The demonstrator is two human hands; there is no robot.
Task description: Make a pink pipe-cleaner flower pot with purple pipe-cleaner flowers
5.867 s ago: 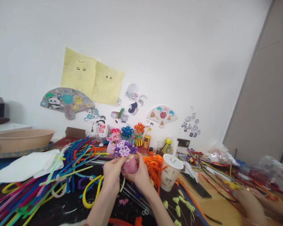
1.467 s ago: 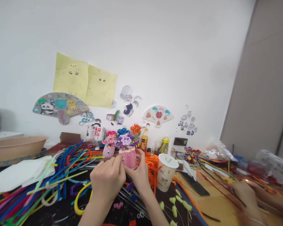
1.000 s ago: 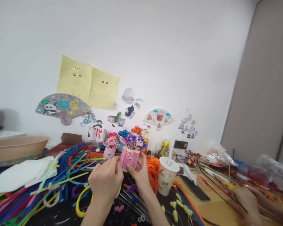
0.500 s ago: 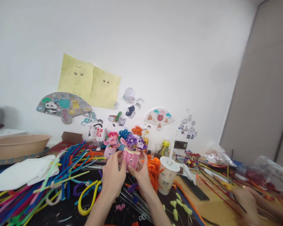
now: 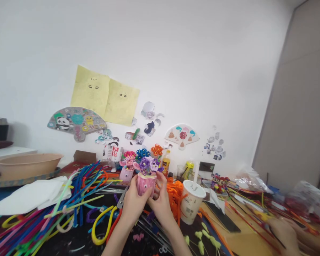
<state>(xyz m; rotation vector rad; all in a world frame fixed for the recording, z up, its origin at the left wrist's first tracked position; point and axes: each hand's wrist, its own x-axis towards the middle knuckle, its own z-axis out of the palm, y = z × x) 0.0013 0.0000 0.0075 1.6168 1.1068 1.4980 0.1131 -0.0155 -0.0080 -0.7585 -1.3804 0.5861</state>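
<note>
Between both hands, just above the table, I hold a small pink ribbed flower pot (image 5: pixel 146 185) with a bead-like eye on its front. Purple and lilac pipe-cleaner flowers (image 5: pixel 149 164) rise from its top. My left hand (image 5: pixel 134 195) wraps its left side, and my right hand (image 5: pixel 160 197) grips the right side, the thumbs close together at the lower front. A similar pink pot (image 5: pixel 126 175) with pink flowers stands just behind on the left. Blue flowers (image 5: pixel 143 153) and orange flowers (image 5: pixel 156 150) show further back.
Many coloured pipe cleaners (image 5: pixel 80 192) spread over the left side, near white sheets (image 5: pixel 26 195) and a tan basin (image 5: pixel 29 163). Orange pipe cleaners (image 5: pixel 174 199) and a paper cup with a straw (image 5: pixel 191 206) stand right of my hands. Another person's hand (image 5: pixel 282 231) works at the far right.
The pot has turned slightly in my hands, its flowers now more upright. The whole view has shifted a little. The other person's hand at the right has moved rightward and down.
</note>
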